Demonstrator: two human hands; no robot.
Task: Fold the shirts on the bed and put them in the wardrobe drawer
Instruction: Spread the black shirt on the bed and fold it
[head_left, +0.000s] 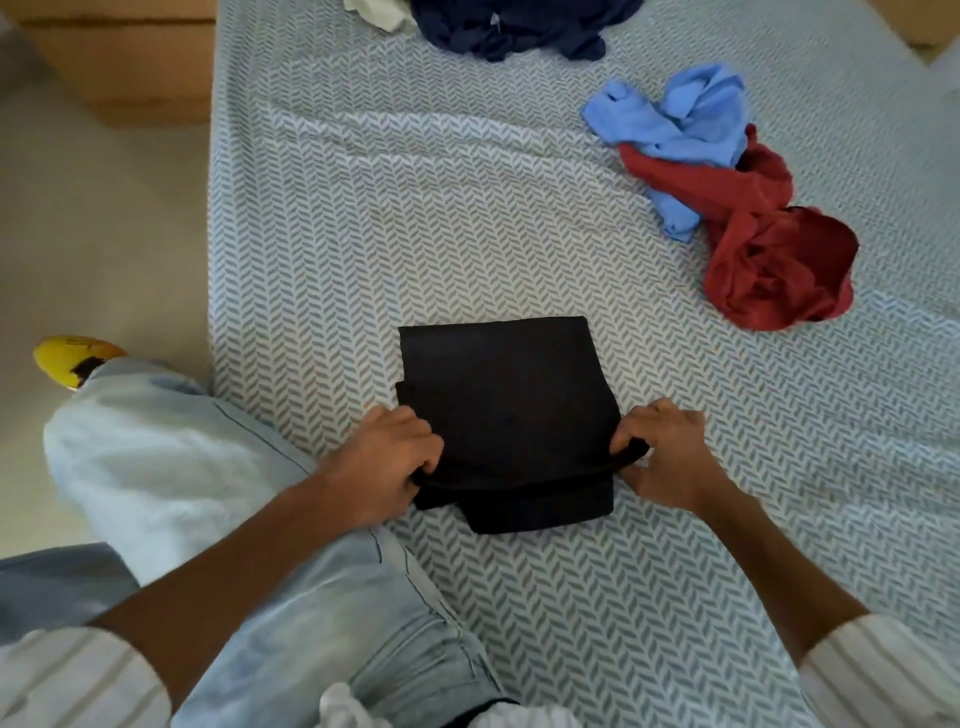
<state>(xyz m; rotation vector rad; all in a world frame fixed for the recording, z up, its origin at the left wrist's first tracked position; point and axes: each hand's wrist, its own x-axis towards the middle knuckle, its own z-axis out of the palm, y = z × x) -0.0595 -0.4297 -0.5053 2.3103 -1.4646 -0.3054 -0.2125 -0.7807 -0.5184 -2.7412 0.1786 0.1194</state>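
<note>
A black shirt (504, 395), folded into a compact rectangle, lies on the bed (337, 234) in front of me. My left hand (387, 457) pinches the near left corner of its top layer. My right hand (667, 452) pinches the near right corner, and the held edge is lifted slightly off the layers below. A crumpled light blue shirt (680, 124) and a crumpled red shirt (769, 249) lie tangled together at the right. A dark navy garment (519, 26) is heaped at the far edge of the bed.
A white cloth (376, 13) peeks beside the navy heap. My knee in light jeans (171, 457) rests on the bed's left edge, with a yellow shoe (72, 358) over the beige floor. A wooden piece of furniture (130, 57) stands at the upper left.
</note>
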